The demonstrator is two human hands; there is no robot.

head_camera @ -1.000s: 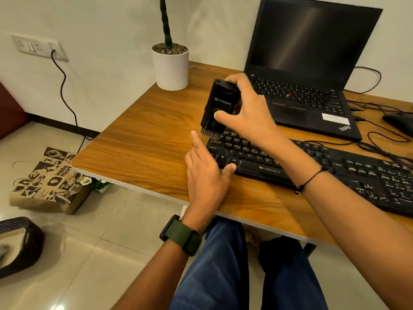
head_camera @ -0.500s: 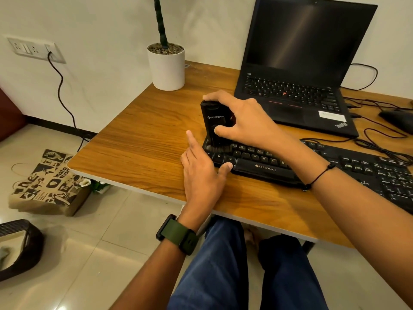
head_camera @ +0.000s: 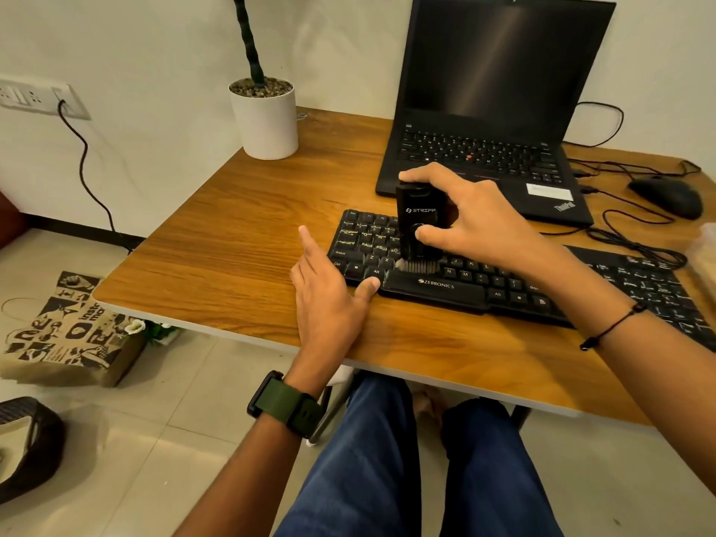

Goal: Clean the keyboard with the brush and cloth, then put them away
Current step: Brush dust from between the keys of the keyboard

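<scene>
- Head view: the right hand [head_camera: 470, 222] reaches in from the right, forearm crossing above the keyboard [head_camera: 515, 281], and grips the black brush [head_camera: 420, 226] upright. The index finger curls over the brush's top and the thumb presses its front face.
- The brush's pale bristles point down and touch the keys in the row just above the space bar, on the left half of the keyboard. White lettering shows on the brush body.
- A thin black cord circles the right wrist.
- The left hand [head_camera: 329, 300] lies flat on the wooden desk [head_camera: 232, 242] just beside the keyboard's left end. Its fingers are straight and relaxed and hold nothing. The index finger points away along the keyboard's left edge, and the thumb tip rests against the keyboard's near edge by the Alt key.
- The left wrist wears a watch [head_camera: 284, 403] with a green strap; the forearm comes up from below the desk edge.
- The keyboard lies slanted across the desk, its right end running out toward the right border.
- Behind it stands an open black laptop [head_camera: 488, 110] with a dark screen. A black mouse [head_camera: 666, 195] and loose cables lie to the laptop's right.
- A white plant pot [head_camera: 265, 122] stands at the far left corner of the desk.
- On the tiled floor to the left lies a printed paper bag [head_camera: 69, 331]. A cable runs down the wall from a socket [head_camera: 35, 96].
- The person's knees in blue trousers show under the desk.
</scene>
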